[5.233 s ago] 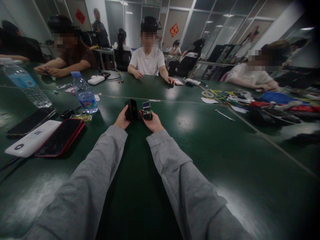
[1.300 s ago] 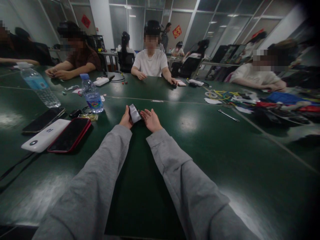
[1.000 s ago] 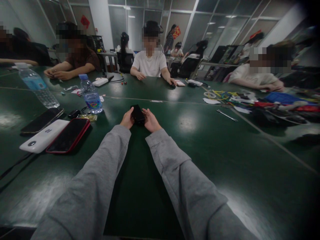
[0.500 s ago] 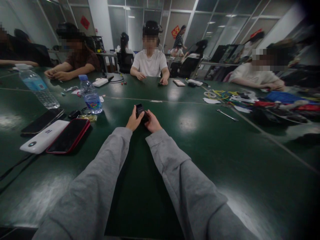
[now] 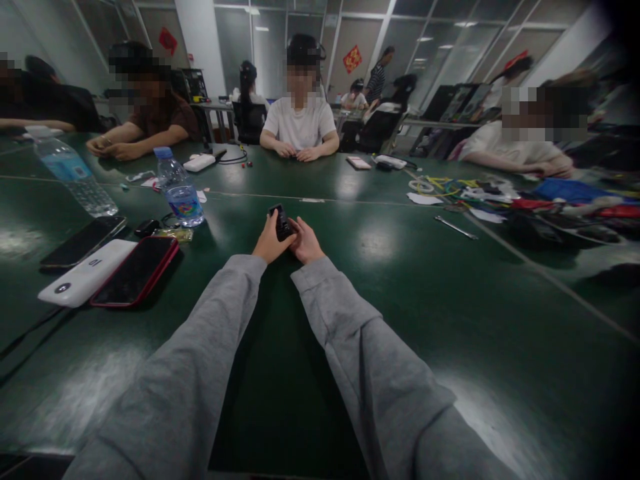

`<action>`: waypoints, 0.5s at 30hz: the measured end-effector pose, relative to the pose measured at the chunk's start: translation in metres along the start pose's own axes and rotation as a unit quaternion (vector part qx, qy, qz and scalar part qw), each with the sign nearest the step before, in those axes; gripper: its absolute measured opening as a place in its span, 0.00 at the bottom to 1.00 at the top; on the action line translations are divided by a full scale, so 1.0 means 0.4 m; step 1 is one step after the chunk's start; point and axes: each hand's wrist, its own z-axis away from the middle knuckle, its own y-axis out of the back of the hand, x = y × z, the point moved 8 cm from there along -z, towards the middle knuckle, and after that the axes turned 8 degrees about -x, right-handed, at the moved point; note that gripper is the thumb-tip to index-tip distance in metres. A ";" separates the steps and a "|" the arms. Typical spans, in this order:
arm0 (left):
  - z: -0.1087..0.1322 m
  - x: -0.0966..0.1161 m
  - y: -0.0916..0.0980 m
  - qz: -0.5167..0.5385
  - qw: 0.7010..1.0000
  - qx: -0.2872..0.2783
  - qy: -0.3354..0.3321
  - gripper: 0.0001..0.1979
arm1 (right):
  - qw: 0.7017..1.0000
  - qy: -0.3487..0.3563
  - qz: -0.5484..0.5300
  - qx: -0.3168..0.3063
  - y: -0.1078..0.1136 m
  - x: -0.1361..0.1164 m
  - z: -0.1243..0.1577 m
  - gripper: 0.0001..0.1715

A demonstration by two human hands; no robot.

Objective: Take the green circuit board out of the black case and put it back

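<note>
Over the table, straight in front of me, my left hand grips a small black handheld device from its left side. The device is tilted, and its dark face looks patterned with small keys, too small to read. My right hand is at its lower right edge with curled fingers that seem to hold that edge; the fingertips are partly hidden. Both wrists come close together below the device.
To my left lie a red-edged phone, a white power bank and a dark phone. Two water bottles stand behind them. On the right are a wrench and a heap of cables. A co-worker sits opposite.
The black device has turned so that more of its face shows. My right hand has shifted slightly along its edge. Opposite, the co-worker's hands have come together.
</note>
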 end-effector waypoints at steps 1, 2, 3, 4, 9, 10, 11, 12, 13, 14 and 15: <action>0.002 0.005 -0.003 0.000 1.000 -0.004 -0.006 0.48 | 1.000 0.003 -0.003 -0.002 0.000 -0.001 0.001 0.11; 0.004 0.010 -0.007 -0.003 1.000 -0.009 -0.012 0.47 | 1.000 0.006 -0.006 -0.004 0.001 -0.002 0.002 0.11; 0.006 0.015 -0.010 -0.006 1.000 -0.014 -0.017 0.47 | 1.000 0.008 -0.009 -0.005 0.002 -0.002 0.002 0.11; 0.007 0.019 -0.013 -0.011 1.000 -0.017 -0.021 0.46 | 1.000 0.007 -0.011 -0.004 0.004 -0.002 0.003 0.11; 0.011 0.031 -0.008 -0.036 0.999 -0.007 -0.032 0.46 | 1.000 0.000 -0.019 -0.006 0.011 -0.001 0.002 0.12; 0.012 0.032 -0.007 -0.036 0.999 -0.006 -0.035 0.46 | 1.000 0.001 -0.020 -0.005 0.013 -0.001 0.002 0.12; 0.012 0.034 -0.006 -0.036 0.999 -0.005 -0.038 0.45 | 1.000 0.001 -0.021 -0.003 0.014 -0.001 0.001 0.12; 0.013 0.035 -0.006 -0.036 0.999 -0.005 -0.041 0.45 | 1.000 0.001 -0.021 -0.002 0.015 -0.001 0.000 0.12; 0.013 0.037 -0.005 -0.035 0.998 -0.004 -0.044 0.45 | 1.000 0.001 -0.020 -0.002 0.016 -0.001 0.000 0.11; 0.014 0.039 -0.004 -0.034 0.998 -0.004 -0.046 0.45 | 1.000 0.001 -0.018 -0.004 0.016 -0.001 -0.001 0.10; 0.015 0.041 -0.003 -0.033 0.998 -0.002 -0.048 0.45 | 1.000 0.001 -0.015 -0.006 0.016 -0.001 -0.001 0.10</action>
